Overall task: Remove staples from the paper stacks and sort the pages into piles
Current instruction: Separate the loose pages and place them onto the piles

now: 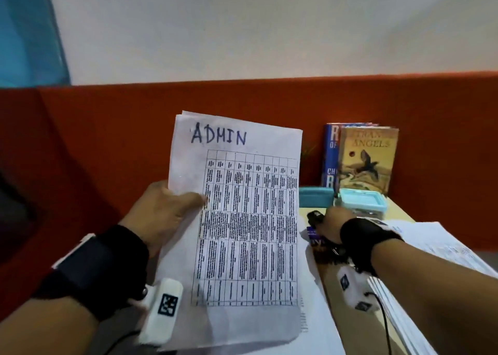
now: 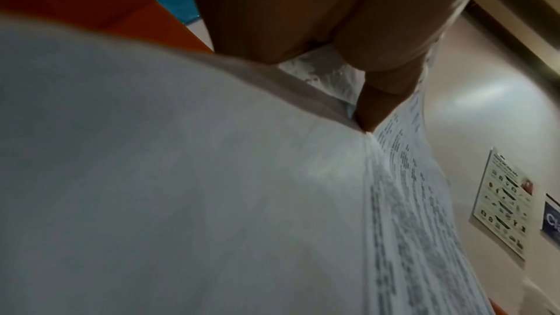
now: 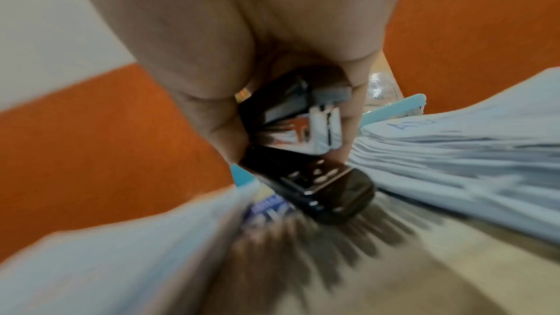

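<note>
Head view shows the left hand pinching a stack headed "ADMIN" at its left edge, thumb across the printed table, fingers behind, the sheets held upright above the desk. The left wrist view confirms a finger pressed into the fanned edge of the pages. The right hand is curled around a black stapler-like tool, low over the desk between the held stack and more papers lying to the right; I cannot tell whether it is a stapler or a remover.

The stack looks light, thin and floppy: held by one side only, its free corners will likely droop and the sheets slide against each other. A firmer hold would be close to the bound corner, probably top left, though no staple is visible. The paper should tear easily there, so the tool wants to lift the staple gently, the stack best laid flat first.
</note>
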A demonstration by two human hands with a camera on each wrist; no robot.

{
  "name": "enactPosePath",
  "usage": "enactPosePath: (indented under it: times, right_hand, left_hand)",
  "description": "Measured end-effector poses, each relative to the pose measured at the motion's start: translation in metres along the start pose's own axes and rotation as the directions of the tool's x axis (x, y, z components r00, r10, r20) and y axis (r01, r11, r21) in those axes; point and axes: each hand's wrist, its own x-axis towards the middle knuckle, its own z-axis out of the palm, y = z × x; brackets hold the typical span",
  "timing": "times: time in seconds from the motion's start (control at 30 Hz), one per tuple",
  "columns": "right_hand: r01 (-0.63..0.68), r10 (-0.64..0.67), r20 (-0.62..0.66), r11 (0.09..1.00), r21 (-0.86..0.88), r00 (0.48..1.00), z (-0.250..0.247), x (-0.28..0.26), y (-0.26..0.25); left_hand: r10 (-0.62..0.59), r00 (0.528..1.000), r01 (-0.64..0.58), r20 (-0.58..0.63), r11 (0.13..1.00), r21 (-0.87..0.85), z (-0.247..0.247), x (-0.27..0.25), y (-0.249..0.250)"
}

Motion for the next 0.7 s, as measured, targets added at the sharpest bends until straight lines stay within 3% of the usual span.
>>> enactPosePath:
  times: [0.07, 0.1, 0.17, 0.23, 0.3, 0.37, 0.43, 0.5, 0.6, 0.7]
  right_hand:
    - [0.02, 0.034, -0.135, 0.925, 0.379, 0.99, -0.015, 0.006, 0.006]
    - [0.053, 0.065, -0.174, 0.801, 0.597, 0.983, -0.027, 0.008, 0.009]
    - [0.198, 0.094, -0.258, 0.414, 0.888, 0.962, -0.062, -0.005, 0.009]
    - [0.334, 0.088, -0.342, 0.091, 0.938, 0.936, -0.105, -0.036, -0.001]
    - [0.486, 0.116, -0.474, -0.113, 0.867, 0.873, -0.146, -0.068, -0.014]
    - [0.637, 0.146, -0.623, -0.261, 0.725, 0.769, -0.173, -0.094, -0.031]
    - [0.73, 0.127, -0.735, -0.315, 0.606, 0.666, -0.185, -0.112, -0.05]
    - [0.766, 0.072, -0.788, -0.3, 0.568, 0.612, -0.187, -0.123, -0.062]
    - [0.795, -0.007, -0.805, -0.151, 0.587, 0.593, -0.174, -0.128, -0.072]
    - [0.779, 0.003, -0.78, 0.05, 0.625, 0.626, -0.157, -0.117, -0.069]
  left_hand:
    - [0.005, 1.0, -0.005, -0.012, 1.0, 0.004, 0.001, -0.003, 0.001]
    - [0.025, 1.0, -0.025, -0.004, 1.0, 0.016, 0.002, -0.007, 0.003]
    - [0.092, 0.996, -0.092, -0.004, 0.996, 0.015, 0.005, -0.012, 0.008]
    - [0.106, 0.994, -0.106, -0.015, 0.993, -0.05, 0.011, -0.017, 0.011]
    - [0.132, 0.991, -0.132, -0.017, 0.991, -0.035, 0.019, -0.022, 0.019]
    - [0.128, 0.992, -0.128, -0.016, 0.991, -0.028, 0.03, -0.027, 0.031]
    - [0.124, 0.992, -0.122, -0.034, 0.991, 0.052, 0.036, -0.031, 0.041]
    - [0.139, 0.989, -0.133, -0.042, 0.985, 0.108, 0.041, -0.035, 0.049]
    - [0.157, 0.987, -0.152, -0.03, 0.981, 0.122, 0.045, -0.04, 0.057]
    - [0.191, 0.98, -0.188, -0.051, 0.98, 0.058, 0.043, -0.045, 0.058]
